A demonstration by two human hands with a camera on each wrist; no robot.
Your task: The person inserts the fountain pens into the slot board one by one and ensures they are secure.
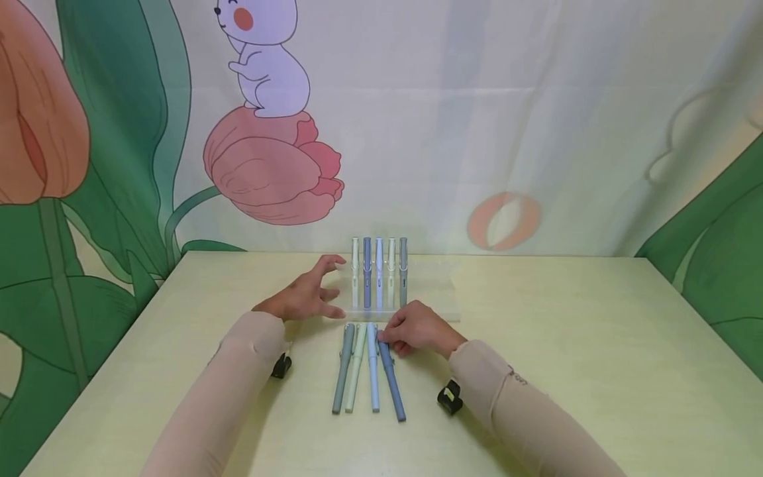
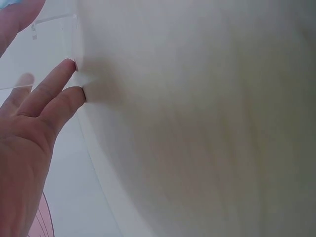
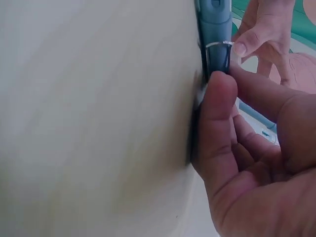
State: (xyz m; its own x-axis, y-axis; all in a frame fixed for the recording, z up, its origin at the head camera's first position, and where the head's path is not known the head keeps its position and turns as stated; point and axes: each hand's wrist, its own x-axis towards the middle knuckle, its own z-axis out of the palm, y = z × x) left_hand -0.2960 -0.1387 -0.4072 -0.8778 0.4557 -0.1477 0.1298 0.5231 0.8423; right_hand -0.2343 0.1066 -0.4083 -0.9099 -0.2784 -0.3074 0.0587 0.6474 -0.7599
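Note:
My right hand pinches the upper end of a dark blue pen, which lies on the table. Beside it lie a light blue pen, a pale green pen and a grey-green pen. Behind them several pens stand in a row in a clear plastic stand. At the stand's left edge is my left hand, its fingers spread. In the left wrist view, the fingertips touch near the clear edge. A pen's clip end shows at my right fingertips in the right wrist view.
The pale wooden table runs back to a curtain printed with flowers and a white animal. Small black clips hang by the sleeve cuffs.

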